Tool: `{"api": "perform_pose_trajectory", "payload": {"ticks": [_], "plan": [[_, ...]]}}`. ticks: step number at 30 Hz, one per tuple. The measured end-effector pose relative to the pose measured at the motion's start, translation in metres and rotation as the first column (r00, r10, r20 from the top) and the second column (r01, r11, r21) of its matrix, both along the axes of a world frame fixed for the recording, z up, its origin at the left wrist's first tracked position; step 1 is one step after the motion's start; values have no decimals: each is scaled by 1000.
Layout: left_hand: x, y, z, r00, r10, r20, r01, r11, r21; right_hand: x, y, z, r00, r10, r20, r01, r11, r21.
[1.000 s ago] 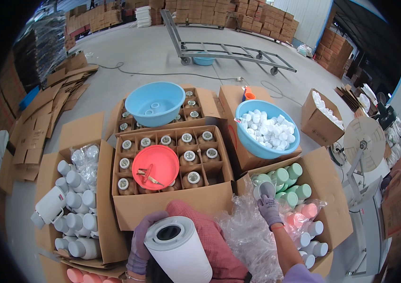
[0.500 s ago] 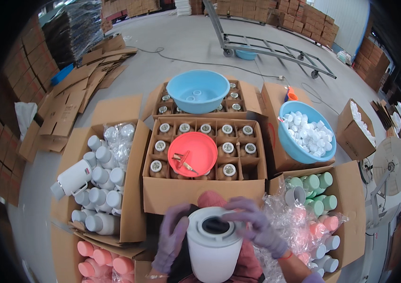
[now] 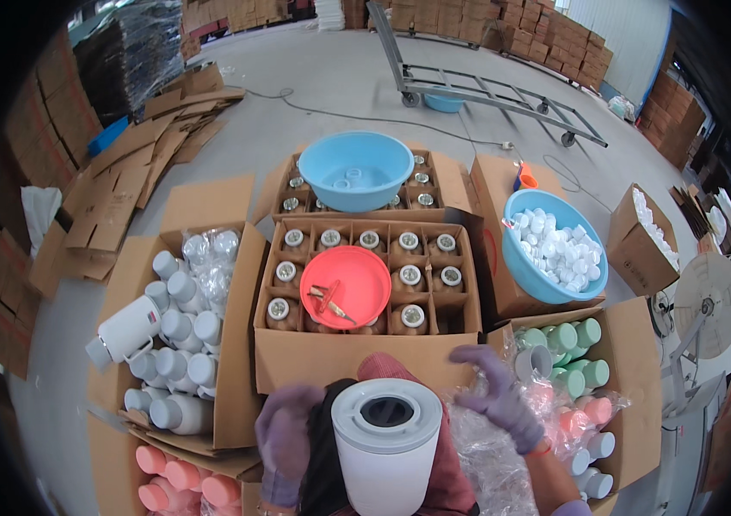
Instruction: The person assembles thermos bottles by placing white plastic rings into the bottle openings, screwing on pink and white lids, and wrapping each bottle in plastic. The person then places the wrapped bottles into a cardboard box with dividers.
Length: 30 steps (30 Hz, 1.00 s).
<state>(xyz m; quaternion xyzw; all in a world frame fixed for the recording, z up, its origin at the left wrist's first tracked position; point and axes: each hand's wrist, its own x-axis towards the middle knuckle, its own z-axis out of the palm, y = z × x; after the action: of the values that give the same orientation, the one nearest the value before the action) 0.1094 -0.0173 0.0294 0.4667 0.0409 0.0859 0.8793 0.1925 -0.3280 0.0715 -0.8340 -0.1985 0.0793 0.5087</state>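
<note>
A white cylindrical vessel (image 3: 385, 477) with a grey ring-shaped top (image 3: 348, 421) and a dark round hole in its middle stands upright between my legs. My right hand (image 3: 503, 400), in a purple glove, is off to the right of it, fingers spread and bent with nothing in them, over clear plastic wrap (image 3: 490, 460). To the left of the vessel is my left hand (image 3: 286, 434), gloved too, apart from it and smeared by motion. Ahead is a carton (image 3: 365, 361) of capped bottles in cardboard dividers. On it rests a red basin (image 3: 344, 279) holding a small screwdriver-like tool (image 3: 337, 310).
Cartons of white jugs (image 3: 178, 365) and pink-lidded jugs (image 3: 183, 476) are at left. Another carton (image 3: 632, 387) holds green-, pink- and grey-lidded jugs at right. Beyond stand a blue basin (image 3: 357, 163) and one with white caps (image 3: 559, 254). A fan (image 3: 708, 297) is far right.
Both hands have come off the vessel's top. The right moved away to the right and opened; the left shifted left and lower. The grey top's inner ring now looks lower.
</note>
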Motion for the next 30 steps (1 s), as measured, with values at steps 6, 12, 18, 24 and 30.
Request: {"api": "perform_pose_trajectory", "payload": {"ticks": [6, 12, 18, 24, 30], "plan": [[-3, 8, 7, 998, -38, -50, 50, 964, 260, 9, -16, -16, 983, -181, -1, 180, 977, -115], [43, -26, 37, 909, -416, -17, 414, 900, 137, 6, 54, -7, 967, 243, -80, -200, 911, 360], [111, -43, 32, 954, 9, -298, 71, 963, 258, 79, 87, -21, 866, -265, 423, 232, 964, 128], [141, -58, -20, 911, 381, -159, -341, 911, 230, 104, 74, -108, 991, 133, 25, -120, 947, -297], [147, -63, -57, 923, 322, -211, -333, 943, -20, 171, 30, -237, 961, -133, 244, 252, 786, -564]]}}
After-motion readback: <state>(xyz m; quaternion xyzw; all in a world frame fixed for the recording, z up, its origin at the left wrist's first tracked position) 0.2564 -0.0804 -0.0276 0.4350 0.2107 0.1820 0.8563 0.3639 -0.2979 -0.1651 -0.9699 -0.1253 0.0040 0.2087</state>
